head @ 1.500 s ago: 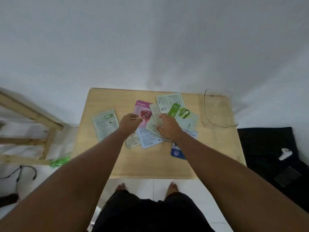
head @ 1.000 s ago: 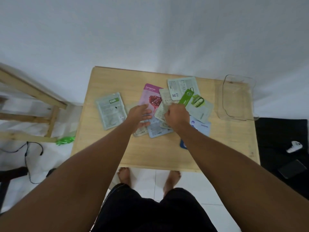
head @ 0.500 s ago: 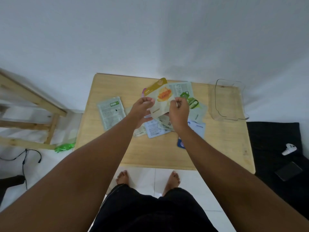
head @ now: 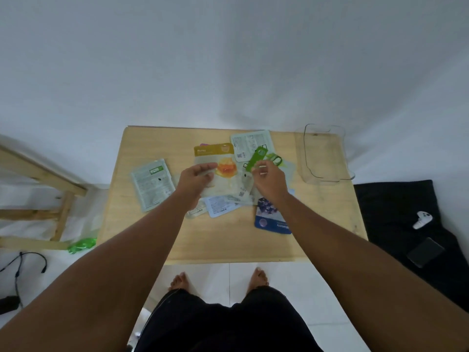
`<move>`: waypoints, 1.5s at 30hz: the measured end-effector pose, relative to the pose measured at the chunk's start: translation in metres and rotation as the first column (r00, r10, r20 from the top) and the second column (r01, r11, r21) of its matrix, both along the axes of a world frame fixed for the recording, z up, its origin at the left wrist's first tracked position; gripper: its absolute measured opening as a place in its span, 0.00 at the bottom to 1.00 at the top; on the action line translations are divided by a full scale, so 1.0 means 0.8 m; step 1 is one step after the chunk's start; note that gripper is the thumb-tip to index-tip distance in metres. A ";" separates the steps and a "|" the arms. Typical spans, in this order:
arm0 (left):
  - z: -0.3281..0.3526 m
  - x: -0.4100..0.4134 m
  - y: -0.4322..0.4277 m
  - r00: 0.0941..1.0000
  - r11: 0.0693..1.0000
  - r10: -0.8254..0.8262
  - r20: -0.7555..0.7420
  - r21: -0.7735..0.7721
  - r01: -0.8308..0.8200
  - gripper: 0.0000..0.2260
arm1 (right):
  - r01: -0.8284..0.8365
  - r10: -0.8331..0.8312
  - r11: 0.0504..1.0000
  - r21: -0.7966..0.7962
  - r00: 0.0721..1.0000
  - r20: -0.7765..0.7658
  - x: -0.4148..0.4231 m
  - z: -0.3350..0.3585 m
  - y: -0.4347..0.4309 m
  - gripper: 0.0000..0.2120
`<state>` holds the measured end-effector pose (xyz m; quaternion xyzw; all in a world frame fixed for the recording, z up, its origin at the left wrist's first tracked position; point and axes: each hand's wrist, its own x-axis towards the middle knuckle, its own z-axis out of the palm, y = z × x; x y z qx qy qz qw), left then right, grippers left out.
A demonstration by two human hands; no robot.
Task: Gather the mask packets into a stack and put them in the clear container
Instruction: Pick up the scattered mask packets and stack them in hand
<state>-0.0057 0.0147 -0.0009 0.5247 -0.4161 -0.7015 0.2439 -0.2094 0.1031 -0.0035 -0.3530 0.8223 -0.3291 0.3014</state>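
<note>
A: Our left hand (head: 196,177) is pinching the flat honey-yellow foil mask packet (head: 219,165) by its left edge, lifted above the pile. Our right hand (head: 269,180) has its fingers closed on the bright green-striped packet (head: 256,158).

B: And the rest?

A: Scattered flat on the pale wooden table (head: 228,240), with the clear plastic container (head: 326,154) standing empty at the far right corner, well apart from both hands.

B: What could go wrong?

A: We judge the slick foil could fan out or slide off if we pinch only one edge while adding more.

B: How many?

A: One container; we count about nine packets, including the grey-green one (head: 152,182) lying alone at left, though overlaps may hide some.
</note>
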 end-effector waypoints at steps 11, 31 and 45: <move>0.012 0.013 -0.006 0.995 0.999 -0.044 0.090 -0.021 0.046 0.12 | -0.209 0.431 0.779 0.592 0.864 -0.261 -0.108 -0.023 -0.033 0.36; 0.044 0.019 -0.011 0.998 0.999 0.024 0.050 -0.040 -0.022 0.14 | -0.119 0.114 0.993 -0.029 0.986 -0.120 -0.054 0.016 -0.027 0.22; 0.080 0.014 -0.021 0.984 0.991 0.131 -0.122 -0.011 -0.134 0.14 | -0.076 0.100 0.962 -0.263 0.992 0.076 0.048 0.083 -0.044 0.15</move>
